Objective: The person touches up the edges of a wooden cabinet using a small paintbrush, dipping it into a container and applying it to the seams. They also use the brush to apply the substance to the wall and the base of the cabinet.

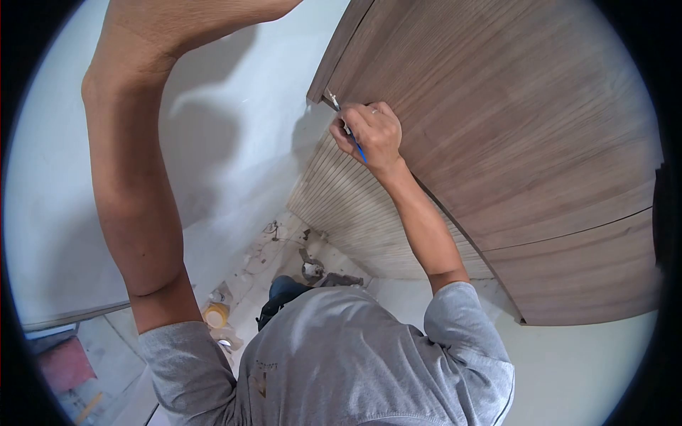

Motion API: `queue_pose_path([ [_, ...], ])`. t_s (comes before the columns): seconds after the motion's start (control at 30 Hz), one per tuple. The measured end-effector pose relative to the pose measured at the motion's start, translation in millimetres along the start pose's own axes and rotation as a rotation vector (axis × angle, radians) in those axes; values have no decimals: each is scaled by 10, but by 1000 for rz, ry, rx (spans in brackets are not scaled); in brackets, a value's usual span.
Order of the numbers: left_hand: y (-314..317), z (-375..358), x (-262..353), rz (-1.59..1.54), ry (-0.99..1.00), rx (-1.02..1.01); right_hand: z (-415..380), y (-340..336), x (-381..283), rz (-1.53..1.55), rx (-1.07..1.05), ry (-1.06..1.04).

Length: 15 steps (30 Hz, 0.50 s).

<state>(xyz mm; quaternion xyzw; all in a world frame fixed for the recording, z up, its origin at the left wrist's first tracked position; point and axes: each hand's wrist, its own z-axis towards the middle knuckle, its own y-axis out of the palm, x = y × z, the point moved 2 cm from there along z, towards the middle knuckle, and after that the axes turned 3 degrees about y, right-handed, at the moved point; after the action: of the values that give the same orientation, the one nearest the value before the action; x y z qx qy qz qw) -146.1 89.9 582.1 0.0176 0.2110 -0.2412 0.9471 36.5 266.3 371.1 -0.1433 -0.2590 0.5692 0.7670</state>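
My right hand (371, 135) is closed round a thin tool with a blue handle (359, 148), like a small brush. The tool's pale tip (332, 97) touches the lower corner of a wood-grain panel (455, 113), where it meets a narrow strip (341, 44) beside the white wall (241, 142). The knuckles of this hand lie near the panel's lower edge. My left arm reaches up along the white wall, and my left hand (234, 8) is mostly beyond the top edge, with its fingers out of sight.
Below the panel is a ribbed light surface (355, 206). On the floor lie debris (312, 268), a yellowish round container (215, 314) and, at the lower left, a reddish item (67, 364). The panel's lower corner (523, 321) juts out at the right.
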Motion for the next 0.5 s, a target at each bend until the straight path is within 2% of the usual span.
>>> queue_pose_path([
  [0.13,9,-8,6,-23,-11,1,-13,-5,-2,-12,-13,12],
  [0.3,-101,87,67,-10,53,-123,4,7,-5,-19,16,-5],
  [0.5,-68,57,36,-46,98,-82,9,9,-28,-43,27,2],
])
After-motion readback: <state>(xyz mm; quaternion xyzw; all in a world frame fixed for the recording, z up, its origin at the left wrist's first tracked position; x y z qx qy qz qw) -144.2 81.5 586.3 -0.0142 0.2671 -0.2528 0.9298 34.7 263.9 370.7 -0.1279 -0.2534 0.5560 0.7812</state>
